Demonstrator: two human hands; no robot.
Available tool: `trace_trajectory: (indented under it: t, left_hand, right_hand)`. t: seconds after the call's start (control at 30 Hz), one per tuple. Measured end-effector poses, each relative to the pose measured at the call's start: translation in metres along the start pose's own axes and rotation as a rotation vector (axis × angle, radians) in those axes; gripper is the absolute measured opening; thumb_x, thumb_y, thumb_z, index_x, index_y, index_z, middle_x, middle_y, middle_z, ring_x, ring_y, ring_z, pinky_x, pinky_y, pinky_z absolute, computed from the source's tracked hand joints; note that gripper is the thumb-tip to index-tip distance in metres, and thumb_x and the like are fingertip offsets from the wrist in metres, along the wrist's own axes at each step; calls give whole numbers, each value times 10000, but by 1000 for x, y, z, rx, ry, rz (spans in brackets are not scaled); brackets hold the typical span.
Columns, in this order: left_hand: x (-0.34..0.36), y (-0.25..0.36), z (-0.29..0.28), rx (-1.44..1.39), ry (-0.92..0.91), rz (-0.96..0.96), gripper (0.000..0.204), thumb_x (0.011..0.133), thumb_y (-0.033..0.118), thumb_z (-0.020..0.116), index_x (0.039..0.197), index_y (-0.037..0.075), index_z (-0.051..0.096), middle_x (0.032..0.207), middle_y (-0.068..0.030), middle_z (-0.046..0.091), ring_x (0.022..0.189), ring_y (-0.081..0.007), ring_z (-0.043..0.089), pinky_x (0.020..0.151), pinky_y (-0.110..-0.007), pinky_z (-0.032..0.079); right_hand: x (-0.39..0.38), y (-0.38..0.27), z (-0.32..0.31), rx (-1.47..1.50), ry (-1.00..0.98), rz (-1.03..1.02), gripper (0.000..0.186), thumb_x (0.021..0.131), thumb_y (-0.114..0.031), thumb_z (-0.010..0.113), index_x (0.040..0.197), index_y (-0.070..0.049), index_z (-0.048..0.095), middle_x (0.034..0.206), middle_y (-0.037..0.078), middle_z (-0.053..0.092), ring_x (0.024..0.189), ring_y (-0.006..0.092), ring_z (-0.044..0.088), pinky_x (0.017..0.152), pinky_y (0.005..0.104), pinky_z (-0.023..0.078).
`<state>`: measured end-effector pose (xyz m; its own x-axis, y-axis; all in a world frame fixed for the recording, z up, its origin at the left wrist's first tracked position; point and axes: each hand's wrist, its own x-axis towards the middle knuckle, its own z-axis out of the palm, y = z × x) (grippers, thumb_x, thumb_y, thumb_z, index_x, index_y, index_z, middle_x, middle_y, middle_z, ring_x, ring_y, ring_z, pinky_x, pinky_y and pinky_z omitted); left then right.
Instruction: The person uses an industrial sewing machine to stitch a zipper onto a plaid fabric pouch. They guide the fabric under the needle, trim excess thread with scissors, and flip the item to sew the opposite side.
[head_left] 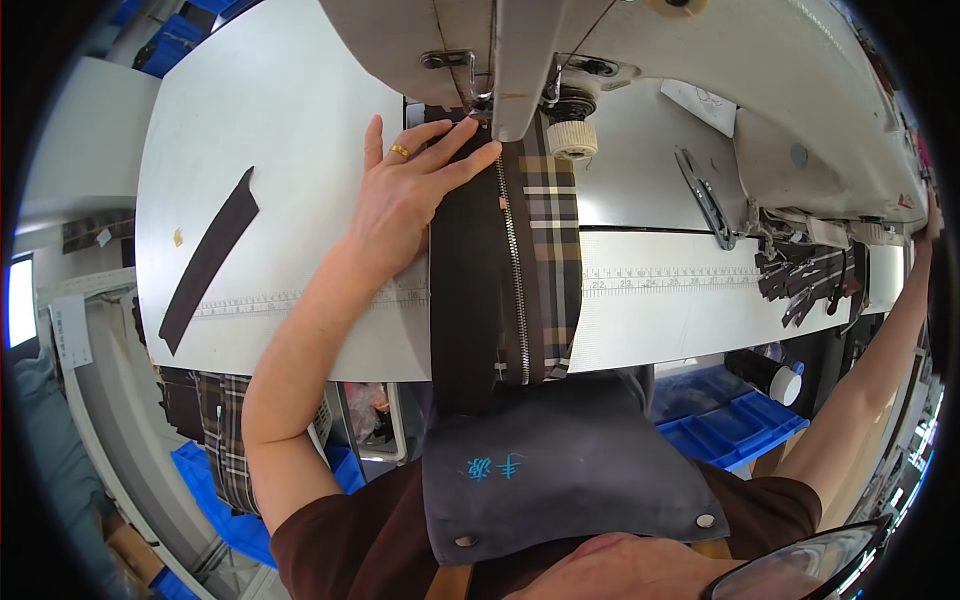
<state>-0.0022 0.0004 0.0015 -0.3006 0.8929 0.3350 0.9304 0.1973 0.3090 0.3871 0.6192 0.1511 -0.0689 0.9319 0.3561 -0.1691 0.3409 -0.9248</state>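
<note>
Through the head camera I am seeing the left hand (400, 205) lying palm down with its fingers spread, pressing rather than pinching — I am making out no closed grip. The fingertips are resting on the upper part of a dark fabric panel (462, 280), close under the sewing machine (410, 30). The panel is running from there toward the wearer and hanging over the table's near edge. Just right of the fingertips, a zipper (515, 270) is stretching down the piece, its upper end passing behind the machine's pale upright bar. The right hand (935, 212) is showing only as a sliver at the far right rim, so I cannot tell how far it is closing or what it is holding.

The panel is looking matte and plain; the zipper's metal teeth are forming a fine, shiny ridge on dark tape. Alongside, plaid cloth (557, 245) is showing brown, black and white checks. A narrow dark strip (210, 260) with slanted ends is lying on the smooth white table (300, 110) — well left of the hand. Slim metal snips (706, 197) are lying to the right, near bunched dark scraps (808, 280).
</note>
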Motion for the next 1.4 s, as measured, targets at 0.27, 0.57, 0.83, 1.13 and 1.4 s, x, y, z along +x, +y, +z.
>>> trace_trajectory:
  t: [0.27,0.57,0.83,1.13,1.4]
  left_hand:
    - [0,4,-2,33,-16,-24,503,763,99,637,1245,232,587,1266,-92,578,1200,-264,485,1066,-599,150]
    - [0,2,-2,13,-17,-33,508,748,125,662,1240,232,592,1269,-92,577,1202,-282,485,1073,-592,152]
    - [-2,0,1,111,-24,0,556,742,119,663,1270,258,557,1329,-46,534,1206,-269,486,1043,-631,162]
    - [-1,3,1,95,2,-1,538,732,195,694,1250,268,565,1320,-31,540,1206,-257,490,1038,-648,171]
    - [-2,1,2,80,-4,-7,516,756,144,661,1246,275,566,1314,-34,544,1203,-257,491,1044,-645,159]
  right_hand:
    - [-9,25,-27,205,-8,113,410,930,-254,500,1208,48,509,1159,181,548,1086,289,516,916,426,434]
    - [-106,11,20,-150,291,-200,394,914,-184,495,1218,66,497,1219,204,554,1161,316,515,1017,462,400]
    - [-393,-19,228,-419,-1007,-922,394,686,-25,725,1066,-83,642,1032,107,646,902,275,599,831,346,453]
    - [-424,41,297,-515,-1059,-1097,133,744,-109,637,877,-123,627,663,20,542,578,211,562,527,342,456]
    - [-411,36,283,-647,-1083,-643,147,852,-222,587,851,-82,630,677,93,634,615,275,623,530,393,470]
